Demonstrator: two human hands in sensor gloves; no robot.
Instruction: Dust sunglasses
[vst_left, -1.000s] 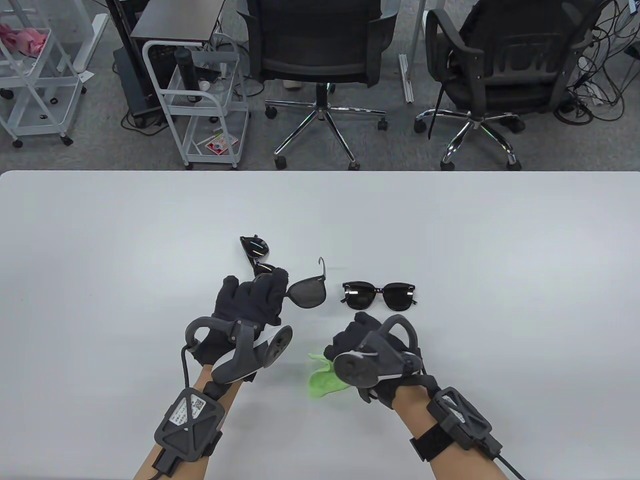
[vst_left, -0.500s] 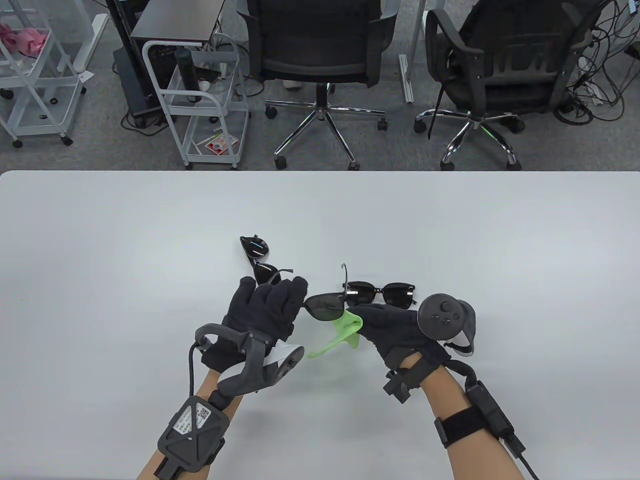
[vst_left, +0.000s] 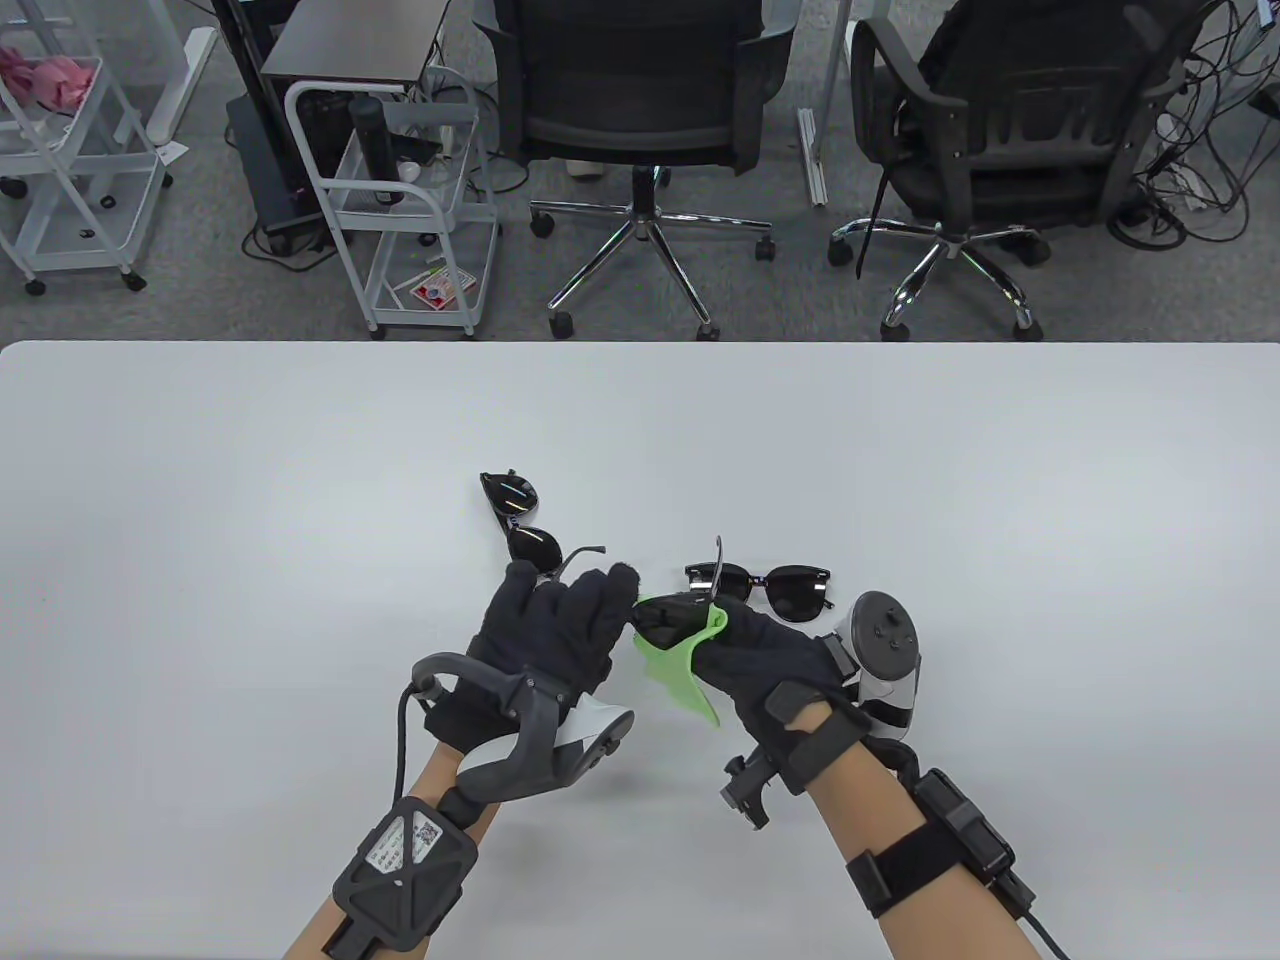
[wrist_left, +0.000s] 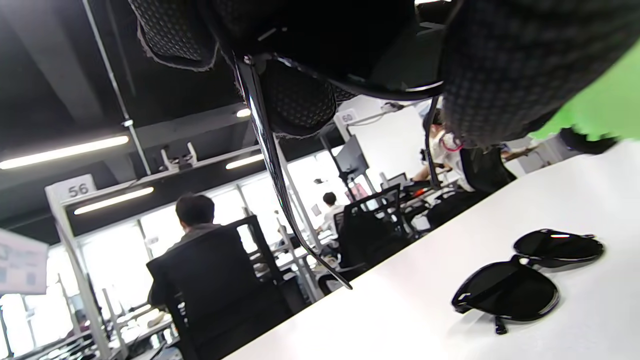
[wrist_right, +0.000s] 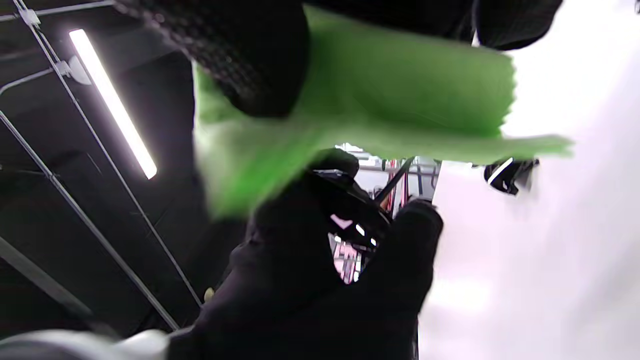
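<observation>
My left hand (vst_left: 590, 600) grips a dark pair of sunglasses (vst_left: 662, 612) by one end and holds it above the table, temple arms sticking up. My right hand (vst_left: 745, 630) pinches a green cloth (vst_left: 685, 668) over the near lens of that pair. In the right wrist view the green cloth (wrist_right: 375, 85) is folded round the held sunglasses (wrist_right: 350, 200) between my fingers. In the left wrist view a temple arm (wrist_left: 270, 165) hangs down from my fingers (wrist_left: 300, 95). The far lens is hidden under my left fingers.
Two other dark pairs lie on the white table (vst_left: 250, 520): a folded pair (vst_left: 522, 512) just beyond my left hand and a square pair (vst_left: 785, 588) just beyond my right hand. Office chairs (vst_left: 640, 110) and a white trolley (vst_left: 400, 200) stand past the far edge.
My right hand lifted the green cloth off the table, turned over and brought it onto the held lens. My left hand carried the sunglasses a little to the right.
</observation>
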